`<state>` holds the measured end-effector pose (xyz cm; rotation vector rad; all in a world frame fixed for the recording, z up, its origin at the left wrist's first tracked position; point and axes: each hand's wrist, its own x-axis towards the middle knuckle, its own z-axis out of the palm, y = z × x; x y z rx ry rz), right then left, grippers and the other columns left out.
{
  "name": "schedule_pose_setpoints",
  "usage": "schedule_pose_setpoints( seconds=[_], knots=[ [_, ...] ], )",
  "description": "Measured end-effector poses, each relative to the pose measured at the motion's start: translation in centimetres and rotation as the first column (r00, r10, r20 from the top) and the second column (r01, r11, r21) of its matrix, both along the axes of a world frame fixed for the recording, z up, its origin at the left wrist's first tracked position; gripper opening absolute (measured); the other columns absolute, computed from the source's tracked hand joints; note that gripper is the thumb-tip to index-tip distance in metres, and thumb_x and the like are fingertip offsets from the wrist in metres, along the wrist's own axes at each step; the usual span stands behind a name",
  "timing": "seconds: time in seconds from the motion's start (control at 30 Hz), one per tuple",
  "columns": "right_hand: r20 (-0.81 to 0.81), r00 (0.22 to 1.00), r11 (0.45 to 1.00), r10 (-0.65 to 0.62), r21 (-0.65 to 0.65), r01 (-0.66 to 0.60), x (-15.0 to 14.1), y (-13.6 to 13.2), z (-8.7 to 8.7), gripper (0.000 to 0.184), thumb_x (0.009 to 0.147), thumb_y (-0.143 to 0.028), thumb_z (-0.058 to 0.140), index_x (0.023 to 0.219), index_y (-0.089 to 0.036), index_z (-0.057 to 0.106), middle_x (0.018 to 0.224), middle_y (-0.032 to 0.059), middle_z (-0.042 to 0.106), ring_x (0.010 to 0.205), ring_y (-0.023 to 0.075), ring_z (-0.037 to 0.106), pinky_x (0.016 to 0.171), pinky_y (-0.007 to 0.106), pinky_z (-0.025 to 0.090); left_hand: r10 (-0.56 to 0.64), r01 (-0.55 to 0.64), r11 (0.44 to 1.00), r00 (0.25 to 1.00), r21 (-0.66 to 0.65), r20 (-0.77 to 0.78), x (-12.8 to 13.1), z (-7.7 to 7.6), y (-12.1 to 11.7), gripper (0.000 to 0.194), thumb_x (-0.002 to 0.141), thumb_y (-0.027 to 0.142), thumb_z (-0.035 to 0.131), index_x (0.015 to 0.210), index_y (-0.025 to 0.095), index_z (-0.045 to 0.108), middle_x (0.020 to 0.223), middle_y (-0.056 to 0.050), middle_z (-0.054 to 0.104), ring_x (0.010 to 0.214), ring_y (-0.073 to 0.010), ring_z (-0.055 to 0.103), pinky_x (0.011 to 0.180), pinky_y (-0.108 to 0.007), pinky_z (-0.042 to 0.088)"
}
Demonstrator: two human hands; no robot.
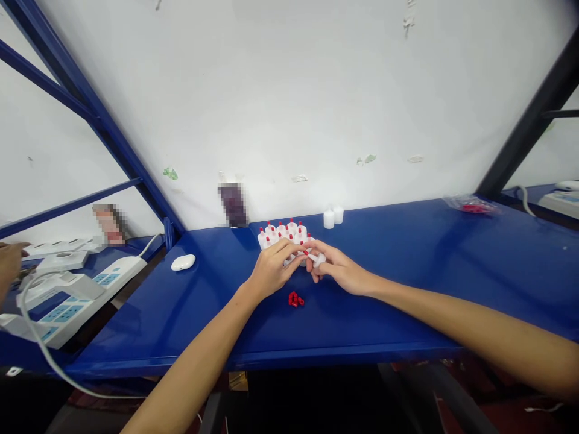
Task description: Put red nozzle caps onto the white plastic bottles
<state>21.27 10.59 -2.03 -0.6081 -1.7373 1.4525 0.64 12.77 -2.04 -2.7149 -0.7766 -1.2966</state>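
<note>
Over the blue table, my right hand [339, 269] grips a small white bottle [319, 260] tilted so its nozzle points left. A red cap [306, 252] sits at the nozzle's tip, and the closed fingers of my left hand [275, 266] pinch at it. Just behind my hands stands a cluster of white bottles [266, 242] with red caps on their tips, partly hidden by my fingers. Nearer to me lies a small pile of loose red caps [295, 299].
Two white bottles [329, 219] stand by the wall. A white earbud case [183, 262] lies on the left of the blue table [407, 271]. At the far right is a plastic bag of red pieces [474, 207]. Power strips [99, 286] and another person's hand [9, 265] are at the left.
</note>
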Motion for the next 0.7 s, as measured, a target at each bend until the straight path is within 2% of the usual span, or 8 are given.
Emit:
schedule_pose_setpoints(
  seconds=[0.1,0.2,0.3,0.4,0.5,0.6,0.7],
  knots=[
    [-0.019,1.000,1.000,0.013,0.008,-0.013,-0.1,0.1,-0.1,0.039,0.081,-0.013,0.052,0.120,-0.020,0.051,0.085,-0.0023,0.057,0.068,0.0121,0.059,0.064,0.028,0.043,-0.007,0.007,1.000,1.000,0.010,0.017,0.0,0.1,0.0,0.019,0.094,0.024,0.057,0.110,0.018,0.066,0.092,-0.007,0.066,0.079,-0.0147,0.062,0.072,-0.027,0.051],
    [-0.061,0.998,0.999,0.006,-0.040,-0.009,-0.1,0.4,-0.1,0.046,0.082,-0.018,0.059,0.128,-0.019,0.050,0.086,-0.0010,0.059,0.070,0.0139,0.063,0.065,0.029,0.046,-0.004,0.004,1.000,1.000,0.021,0.019,0.0,0.2,0.0,0.019,0.094,0.022,0.056,0.110,0.017,0.067,0.095,-0.008,0.067,0.083,-0.0158,0.063,0.075,-0.029,0.052],
    [-0.078,0.997,0.998,-0.015,-0.063,0.010,-0.1,0.5,-0.1,0.064,0.083,-0.026,0.067,0.141,-0.019,0.041,0.094,0.0024,0.063,0.079,0.0172,0.066,0.075,0.034,0.051,0.006,-0.007,1.000,1.000,0.012,0.010,0.1,0.4,-0.2,0.021,0.092,0.023,0.058,0.110,0.016,0.066,0.098,-0.009,0.067,0.087,-0.0175,0.064,0.078,-0.031,0.053],
    [-0.023,0.999,0.999,-0.033,-0.014,0.032,0.0,0.1,-0.3,0.077,0.086,-0.032,0.067,0.151,-0.023,0.029,0.107,0.0052,0.064,0.088,0.0185,0.064,0.086,0.039,0.052,-0.014,0.013,0.999,1.000,-0.045,-0.020,0.2,0.7,-0.6,0.030,0.086,0.023,0.061,0.115,0.015,0.062,0.103,-0.010,0.064,0.090,-0.0196,0.062,0.080,-0.034,0.054],
    [0.026,1.000,0.999,-0.012,0.030,0.011,0.0,-0.6,-0.4,0.077,0.090,-0.037,0.063,0.154,-0.028,0.023,0.118,0.0056,0.060,0.100,0.0193,0.059,0.094,0.040,0.049,-0.055,0.051,0.994,0.997,-0.095,-0.045,0.1,1.1,-1.1,0.042,0.079,0.023,0.061,0.121,0.017,0.058,0.108,-0.011,0.060,0.095,-0.0220,0.061,0.082,-0.036,0.054],
    [0.050,0.999,0.999,0.008,0.049,-0.010,-0.1,-1.1,-0.4,0.071,0.094,-0.040,0.056,0.155,-0.030,0.020,0.116,0.0050,0.058,0.100,0.0200,0.057,0.095,0.041,0.049,-0.073,0.063,0.993,0.993,-0.104,-0.097,0.2,1.3,-1.4,0.054,0.074,0.026,0.064,0.126,0.017,0.052,0.115,-0.012,0.057,0.103,-0.0252,0.058,0.088,-0.040,0.052],
    [0.064,0.997,0.996,-0.045,0.086,0.040,-0.2,-1.3,-0.1,0.067,0.096,-0.043,0.051,0.155,-0.030,0.021,0.122,0.0060,0.055,0.113,0.0233,0.053,0.103,0.045,0.043,-0.029,0.020,0.997,0.991,-0.070,-0.131,0.7,1.1,-1.5,0.050,0.077,0.027,0.062,0.125,0.017,0.049,0.114,-0.012,0.058,0.102,-0.0256,0.058,0.088,-0.040,0.051]
  ],
)
